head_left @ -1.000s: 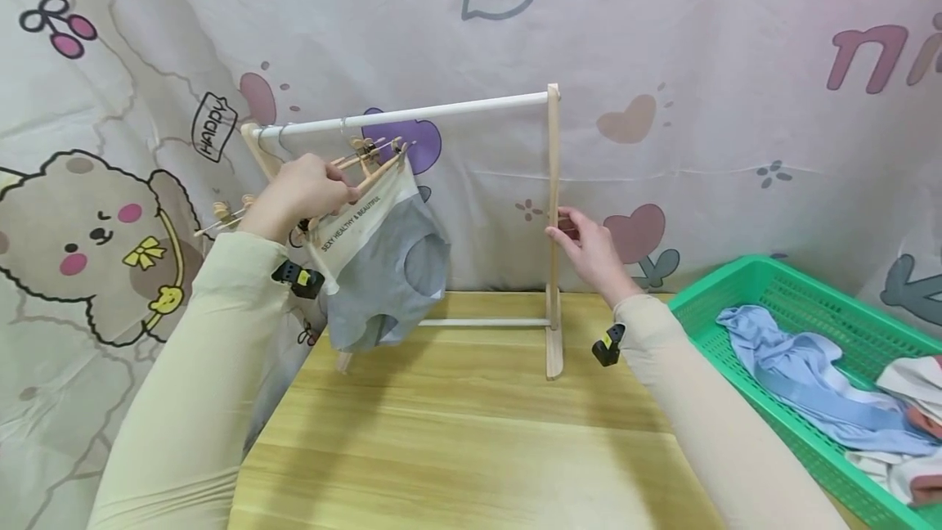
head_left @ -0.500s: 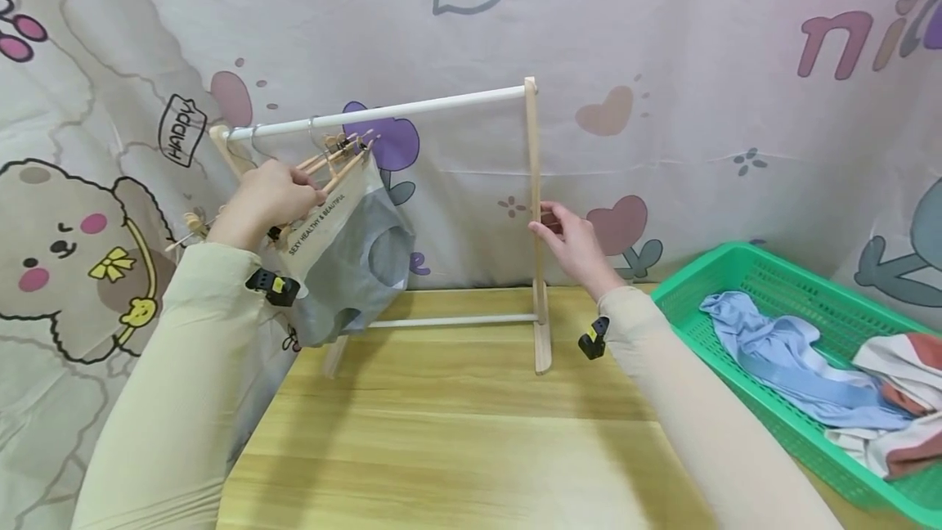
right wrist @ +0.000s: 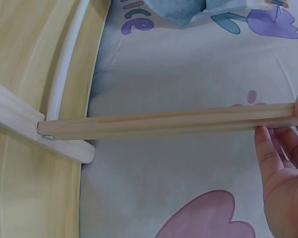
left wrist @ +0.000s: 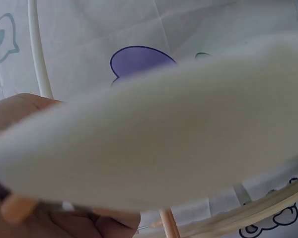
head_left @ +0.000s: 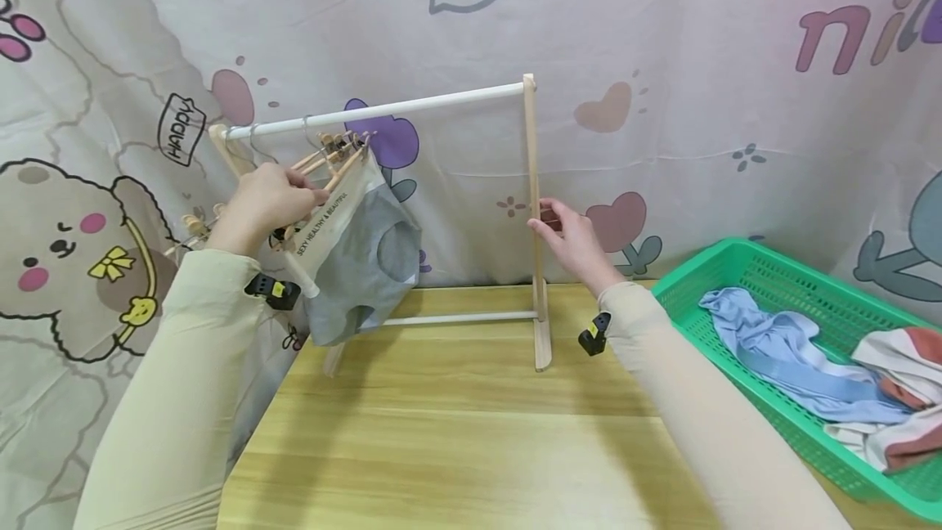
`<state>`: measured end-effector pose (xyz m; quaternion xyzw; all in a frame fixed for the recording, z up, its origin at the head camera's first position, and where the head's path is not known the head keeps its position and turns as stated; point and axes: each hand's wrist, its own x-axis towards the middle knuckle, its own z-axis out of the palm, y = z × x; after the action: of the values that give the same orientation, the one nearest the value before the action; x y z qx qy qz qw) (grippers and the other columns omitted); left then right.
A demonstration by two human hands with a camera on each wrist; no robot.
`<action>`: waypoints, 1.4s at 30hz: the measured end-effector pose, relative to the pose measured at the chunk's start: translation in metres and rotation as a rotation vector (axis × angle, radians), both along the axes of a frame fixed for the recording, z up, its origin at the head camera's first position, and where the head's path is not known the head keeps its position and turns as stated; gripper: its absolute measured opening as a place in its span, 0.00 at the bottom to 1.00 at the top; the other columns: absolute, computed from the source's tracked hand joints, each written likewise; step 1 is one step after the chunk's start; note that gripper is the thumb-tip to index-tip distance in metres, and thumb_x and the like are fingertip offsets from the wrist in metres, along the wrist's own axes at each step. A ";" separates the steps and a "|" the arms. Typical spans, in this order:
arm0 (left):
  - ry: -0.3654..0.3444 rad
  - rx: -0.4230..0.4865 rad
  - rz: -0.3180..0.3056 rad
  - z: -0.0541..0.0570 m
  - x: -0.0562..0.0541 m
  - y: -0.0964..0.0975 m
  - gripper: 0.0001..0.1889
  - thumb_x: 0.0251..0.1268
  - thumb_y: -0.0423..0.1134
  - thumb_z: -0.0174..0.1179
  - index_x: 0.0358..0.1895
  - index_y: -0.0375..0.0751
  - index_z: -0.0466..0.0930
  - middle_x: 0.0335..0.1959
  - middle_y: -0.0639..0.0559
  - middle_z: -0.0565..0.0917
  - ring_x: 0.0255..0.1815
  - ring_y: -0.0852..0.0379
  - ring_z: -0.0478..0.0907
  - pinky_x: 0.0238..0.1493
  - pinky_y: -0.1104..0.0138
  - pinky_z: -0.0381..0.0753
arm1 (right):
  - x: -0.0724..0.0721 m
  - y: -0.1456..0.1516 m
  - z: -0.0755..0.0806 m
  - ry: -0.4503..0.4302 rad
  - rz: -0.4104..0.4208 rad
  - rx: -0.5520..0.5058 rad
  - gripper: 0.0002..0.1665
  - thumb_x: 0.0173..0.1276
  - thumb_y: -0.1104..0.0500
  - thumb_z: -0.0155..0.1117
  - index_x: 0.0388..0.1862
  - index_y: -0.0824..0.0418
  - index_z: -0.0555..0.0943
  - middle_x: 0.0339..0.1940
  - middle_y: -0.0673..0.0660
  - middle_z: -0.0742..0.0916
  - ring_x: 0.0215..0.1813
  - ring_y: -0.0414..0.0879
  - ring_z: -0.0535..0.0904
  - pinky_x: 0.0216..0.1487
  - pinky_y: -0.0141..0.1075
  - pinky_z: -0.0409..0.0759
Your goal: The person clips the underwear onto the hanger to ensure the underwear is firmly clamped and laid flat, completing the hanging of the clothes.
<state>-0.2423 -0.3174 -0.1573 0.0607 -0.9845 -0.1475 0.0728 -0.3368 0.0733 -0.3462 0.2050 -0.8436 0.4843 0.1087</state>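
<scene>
My left hand (head_left: 275, 199) grips a wooden clip hanger (head_left: 346, 168) below the white rail (head_left: 441, 103) of a small rack. Grey underpants (head_left: 361, 256) with a cream, lettered waistband hang tilted from this hanger's clips. Blurred pale cloth (left wrist: 159, 144) fills much of the left wrist view and covers part of that hand. On the other side, my right hand (head_left: 577, 240) holds the rack's right wooden post (head_left: 531, 162) between thumb and fingers. The right wrist view shows fingertips and thumb against the post (right wrist: 179, 121).
Further hangers with wooden clips (head_left: 193, 223) hang at the rack's left end, partly behind my left hand. A green basket (head_left: 743, 334) on the right holds light-blue clothing (head_left: 787, 350) and white-and-rust clothing (head_left: 901, 383). A printed curtain (head_left: 699, 145) hangs behind the wooden table (head_left: 441, 448).
The head view has turned right, so everything appears further left. My left hand has slid the hanger slightly left along the rail, and the underpants have swung. My right hand stays on the post.
</scene>
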 end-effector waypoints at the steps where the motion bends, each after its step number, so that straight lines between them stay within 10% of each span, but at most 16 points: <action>1: 0.005 0.002 -0.004 0.000 0.001 0.001 0.22 0.77 0.56 0.59 0.46 0.38 0.86 0.34 0.46 0.87 0.42 0.41 0.78 0.36 0.56 0.74 | 0.000 0.000 0.001 -0.003 -0.001 0.002 0.27 0.85 0.52 0.61 0.74 0.64 0.74 0.63 0.67 0.87 0.64 0.62 0.86 0.69 0.54 0.83; 42: 0.110 0.083 0.023 -0.007 0.013 0.007 0.26 0.77 0.59 0.59 0.54 0.38 0.87 0.50 0.37 0.85 0.51 0.38 0.77 0.43 0.53 0.76 | -0.001 -0.001 -0.001 0.007 -0.001 0.007 0.29 0.85 0.52 0.60 0.76 0.66 0.73 0.63 0.68 0.87 0.65 0.64 0.85 0.70 0.55 0.82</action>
<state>-0.2298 -0.3103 -0.1647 0.0668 -0.9713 -0.1904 0.1257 -0.3375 0.0721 -0.3470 0.2066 -0.8450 0.4806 0.1111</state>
